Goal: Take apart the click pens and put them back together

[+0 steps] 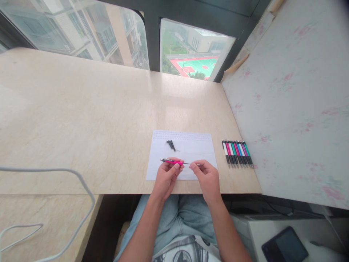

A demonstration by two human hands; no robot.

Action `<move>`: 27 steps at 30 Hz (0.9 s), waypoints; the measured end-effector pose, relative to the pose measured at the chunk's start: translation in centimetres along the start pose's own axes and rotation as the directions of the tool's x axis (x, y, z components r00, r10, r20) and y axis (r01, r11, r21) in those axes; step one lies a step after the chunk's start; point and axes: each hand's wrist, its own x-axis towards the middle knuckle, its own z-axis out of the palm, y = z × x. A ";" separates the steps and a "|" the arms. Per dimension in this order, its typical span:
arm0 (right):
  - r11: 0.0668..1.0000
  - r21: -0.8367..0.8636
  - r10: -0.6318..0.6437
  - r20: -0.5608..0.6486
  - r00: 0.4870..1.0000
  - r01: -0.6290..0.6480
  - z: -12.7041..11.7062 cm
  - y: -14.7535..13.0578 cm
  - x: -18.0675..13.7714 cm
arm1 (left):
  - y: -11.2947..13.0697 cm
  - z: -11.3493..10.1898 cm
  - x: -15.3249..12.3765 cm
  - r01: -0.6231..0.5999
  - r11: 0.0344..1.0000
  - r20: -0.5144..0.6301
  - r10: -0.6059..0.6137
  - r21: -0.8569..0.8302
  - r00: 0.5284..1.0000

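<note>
Above the lower part of a sheet of paper, my left hand (pixel 165 178) is closed around the pink barrel of a ballpoint pen (pixel 170 161), its black clip end pointing left. A thin pen refill (pixel 187 163) sticks out of the barrel's right end. My right hand (pixel 209 177) pinches this refill between thumb and fingertips, a short way from the barrel. Beyond my hands, small black pen parts (pixel 171 145), which look like grip sections, lie on the paper (pixel 199 147). A thin, pale piece beside them is too small to make out.
Several pens (pixel 236 153) in different colours lie in a row by the floral wall (pixel 294 109) at the right. A white cable (pixel 79 176) loops over the desk (pixel 95 120) at the left. Low on the right, a dark device (pixel 285 245) rests on a white surface.
</note>
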 end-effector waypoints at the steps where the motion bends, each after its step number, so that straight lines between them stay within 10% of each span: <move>1: 1.000 -0.020 -0.013 -0.004 1.000 0.013 0.0 0.1 0.1 | 0.0 0.0 0.0 -0.001 1.000 0.003 0.001 -0.003 1.000; 9: 0.940 -0.240 -0.256 -0.029 0.966 0.242 0.3 -0.7 0.0 | -0.1 -0.2 0.1 -0.010 1.000 -0.002 0.010 -0.016 1.000; 22: 0.991 -0.079 -0.095 0.163 0.982 0.109 0.5 0.9 0.4 | 0.2 -0.3 0.1 -0.004 0.991 -0.015 0.002 -0.133 1.000; 27: 0.893 -0.389 -0.179 0.154 0.972 0.226 0.8 1.9 2.5 | 0.2 -0.5 0.2 -0.001 0.987 -0.023 -0.003 -0.162 1.000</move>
